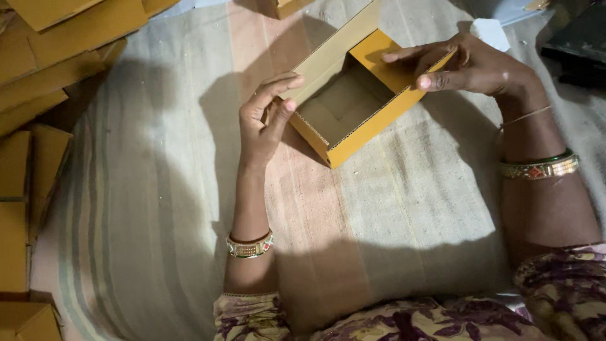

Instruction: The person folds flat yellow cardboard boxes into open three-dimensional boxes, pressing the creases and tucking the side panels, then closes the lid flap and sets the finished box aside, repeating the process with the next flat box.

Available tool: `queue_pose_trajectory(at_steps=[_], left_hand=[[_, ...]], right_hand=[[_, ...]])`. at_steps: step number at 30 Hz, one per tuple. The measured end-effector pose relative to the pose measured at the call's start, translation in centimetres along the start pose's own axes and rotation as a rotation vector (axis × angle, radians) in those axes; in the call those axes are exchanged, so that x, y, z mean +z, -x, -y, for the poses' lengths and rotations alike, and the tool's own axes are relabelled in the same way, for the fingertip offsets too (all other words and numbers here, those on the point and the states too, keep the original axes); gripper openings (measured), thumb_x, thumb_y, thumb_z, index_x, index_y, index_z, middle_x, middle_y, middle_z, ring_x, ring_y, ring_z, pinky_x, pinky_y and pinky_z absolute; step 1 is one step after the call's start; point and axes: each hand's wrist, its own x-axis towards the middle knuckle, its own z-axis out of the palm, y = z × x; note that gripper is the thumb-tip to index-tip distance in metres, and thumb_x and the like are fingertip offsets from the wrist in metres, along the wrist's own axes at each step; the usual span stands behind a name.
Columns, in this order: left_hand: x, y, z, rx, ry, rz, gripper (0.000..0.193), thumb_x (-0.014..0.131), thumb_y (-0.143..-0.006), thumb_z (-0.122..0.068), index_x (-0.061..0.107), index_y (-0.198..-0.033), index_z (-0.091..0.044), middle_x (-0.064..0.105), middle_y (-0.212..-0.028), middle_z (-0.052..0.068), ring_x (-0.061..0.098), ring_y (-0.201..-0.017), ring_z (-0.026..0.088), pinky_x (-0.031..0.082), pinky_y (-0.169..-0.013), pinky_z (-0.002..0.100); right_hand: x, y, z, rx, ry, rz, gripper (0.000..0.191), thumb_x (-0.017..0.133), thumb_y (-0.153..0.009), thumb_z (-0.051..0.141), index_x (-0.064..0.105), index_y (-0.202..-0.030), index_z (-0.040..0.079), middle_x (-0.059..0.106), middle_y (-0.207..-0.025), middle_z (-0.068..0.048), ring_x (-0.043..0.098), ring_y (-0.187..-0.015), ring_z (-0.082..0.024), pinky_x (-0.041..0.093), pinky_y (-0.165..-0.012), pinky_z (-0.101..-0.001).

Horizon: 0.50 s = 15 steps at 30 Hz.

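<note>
An open yellow cardboard box (372, 123) sits on a striped cloth (158, 189), its brown inside showing and its lid flap raised at the back. My left hand (264, 120) grips the box's left corner, thumb and fingers pinching the wall. My right hand (470, 63) holds the right side wall, fingers spread over the yellow flap and thumb on the outer edge. Both wrists wear bangles.
Flat and folded yellow cardboard boxes (50, 57) are piled along the left edge and top left. A small white object (489, 31) lies behind the box, and a dark object (577, 44) sits at the top right. My patterned clothing fills the bottom.
</note>
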Motion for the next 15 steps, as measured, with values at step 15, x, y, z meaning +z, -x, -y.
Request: queue_pose_trajectory(at_steps=[15], left_hand=[[0.2,-0.1,-2.0,0.183,-0.707,0.032,0.030,0.060,-0.085,-0.012,0.074,-0.112,-0.011,0.075,-0.126,0.006,0.059,-0.133,0.024,0.038,-0.122,0.048]], right_hand=[[-0.7,0.3,-1.2,-0.054,0.034,0.046,0.039,0.072,-0.090,0.040,0.074,-0.097,0.002,0.067,-0.145,-0.005,0.063,-0.133,-0.026,0.051,-0.105,-0.0412]])
